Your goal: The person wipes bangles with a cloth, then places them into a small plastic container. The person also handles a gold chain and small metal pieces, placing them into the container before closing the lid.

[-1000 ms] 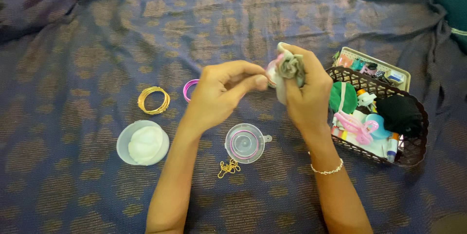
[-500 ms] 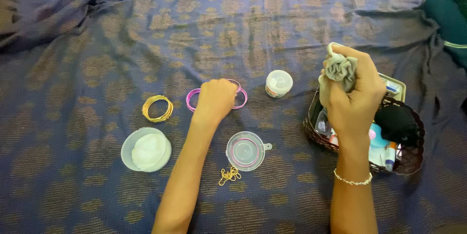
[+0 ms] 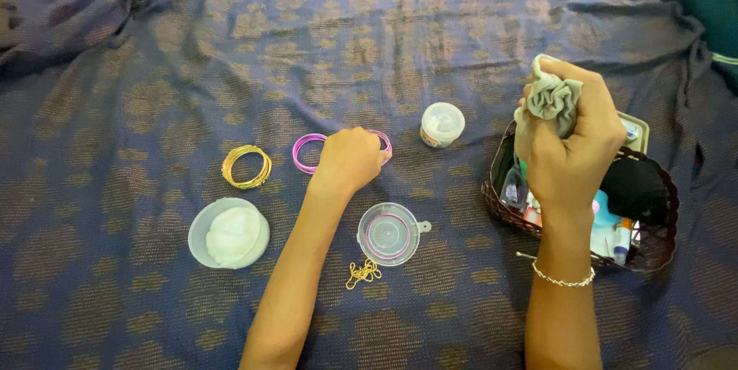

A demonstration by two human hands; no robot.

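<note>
- Left hand (image 3: 350,158): lowered onto the patterned blue cloth (image 3: 154,70), knuckles up, fingers curled together over the pink bangles (image 3: 306,153). Loops of the bangles show on both sides of the hand, one to its left and one past the fingertips on the right; the middle part is hidden under the palm, so whether the fingers actually pinch a bangle cannot be told.
- Right hand (image 3: 573,151): raised above the dark woven basket (image 3: 653,251), fingers clamped tight around a bunched grey cloth (image 3: 550,97). The cloth bulges out of the top of the fist, above the thumb and forefinger.
- Bracelet (image 3: 563,278): a thin beaded band on the right wrist.
- Gold bangles (image 3: 246,166): a stacked set lying flat, just to the left of the pink bangles and apart from the left hand.
- Small white jar (image 3: 442,125): upright on the cloth, between the two hands and touching neither.
- Clear lid (image 3: 388,233): round, with a pink ring inside and a small tab on its right edge, beside the left forearm.
- Gold chain (image 3: 362,271): a small tangled heap just below the clear lid.
- White tub (image 3: 228,233): open and round, holding a white wad, left of the left forearm.
- Basket contents: small mixed items, partly hidden behind the right hand.
</note>
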